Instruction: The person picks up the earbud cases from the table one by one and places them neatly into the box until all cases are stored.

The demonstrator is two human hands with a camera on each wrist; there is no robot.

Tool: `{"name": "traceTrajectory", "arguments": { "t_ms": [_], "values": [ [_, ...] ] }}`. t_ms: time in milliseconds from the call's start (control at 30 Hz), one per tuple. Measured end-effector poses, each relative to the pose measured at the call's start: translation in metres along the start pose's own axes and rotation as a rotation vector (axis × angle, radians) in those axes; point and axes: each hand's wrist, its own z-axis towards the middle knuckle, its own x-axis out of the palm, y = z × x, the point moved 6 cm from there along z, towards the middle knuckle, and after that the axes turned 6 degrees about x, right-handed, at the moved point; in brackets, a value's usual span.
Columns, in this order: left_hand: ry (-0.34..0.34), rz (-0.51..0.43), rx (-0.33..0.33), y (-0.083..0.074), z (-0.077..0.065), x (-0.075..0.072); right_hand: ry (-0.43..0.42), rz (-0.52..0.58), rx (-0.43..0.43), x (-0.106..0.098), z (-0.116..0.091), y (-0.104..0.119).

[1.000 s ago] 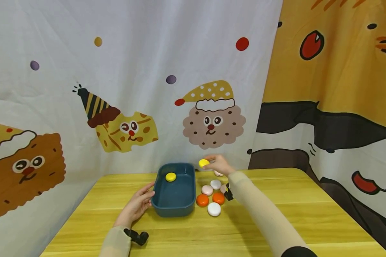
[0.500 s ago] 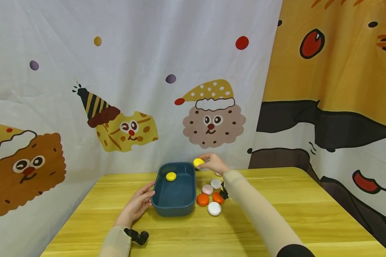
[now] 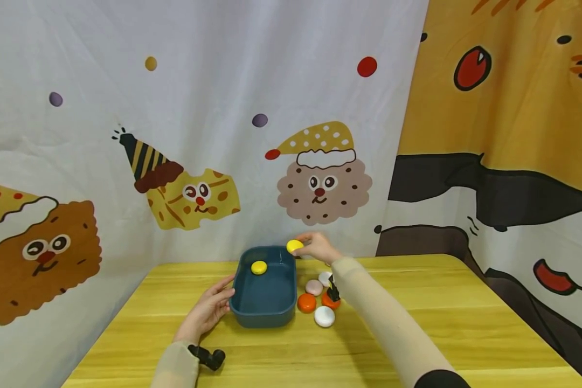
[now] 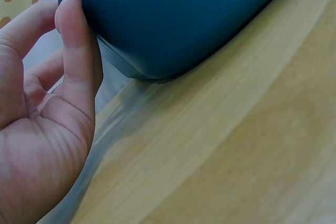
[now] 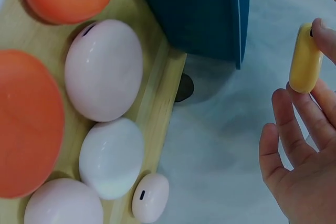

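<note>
A dark teal rectangular box (image 3: 264, 318) with an open top stands on the table. My left hand (image 3: 207, 310) holds it at its left side. In the left wrist view the thumb (image 4: 73, 35) lies against the box wall (image 4: 173, 14) near its rim. Pinched between thumb and fingers of my right hand (image 3: 320, 247), a smooth yellow disc (image 3: 295, 246) is up at the box's far right corner. Edge-on in the right wrist view, that yellow disc (image 5: 305, 59) shows a small dark mark near the thumb. Another yellow disc (image 3: 258, 268) lies inside the box.
Right of the box lie two orange discs (image 3: 307, 303), with white ones (image 3: 324, 316) and pale pink ones (image 3: 313, 287) around them. My right forearm hangs over part of this group. A printed curtain (image 3: 213, 81) hangs behind the wooden table (image 3: 271, 355).
My right hand has moved left with the yellow disc, from right of the box to its far right corner. The left hand and the box look unmoved.
</note>
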Motion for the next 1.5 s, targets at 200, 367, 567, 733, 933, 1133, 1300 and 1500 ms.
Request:
{"name": "traceTrajectory", "arguments": {
  "t_ms": [200, 367, 567, 733, 933, 1133, 1300, 1500],
  "values": [
    [0.000, -0.009, 0.007, -0.001, -0.001, -0.002, 0.001, -0.021, -0.005, 0.009, 0.002, 0.011],
    [-0.005, -0.013, 0.007, 0.000, -0.003, -0.003, 0.026, -0.021, -0.009, 0.021, 0.003, 0.018],
    [-0.020, -0.008, 0.003, 0.001, -0.003, -0.004, 0.040, -0.012, -0.030, 0.034, 0.004, 0.023],
    [-0.023, 0.016, 0.005, 0.002, -0.002, -0.005, 0.054, -0.035, -0.038, 0.044, 0.007, 0.024],
    [-0.028, 0.042, 0.004, 0.003, 0.001, -0.005, 0.085, -0.040, -0.020, 0.052, 0.006, 0.032],
    [-0.026, 0.041, 0.003, 0.002, 0.002, -0.005, 0.079, -0.053, -0.032, 0.058, 0.010, 0.037],
    [-0.014, 0.030, 0.006, 0.002, 0.003, -0.004, 0.082, -0.072, -0.035, 0.066, 0.016, 0.034],
    [-0.007, 0.019, 0.007, 0.002, 0.004, -0.005, 0.088, -0.056, -0.024, 0.072, 0.021, 0.034]
  ]
}}
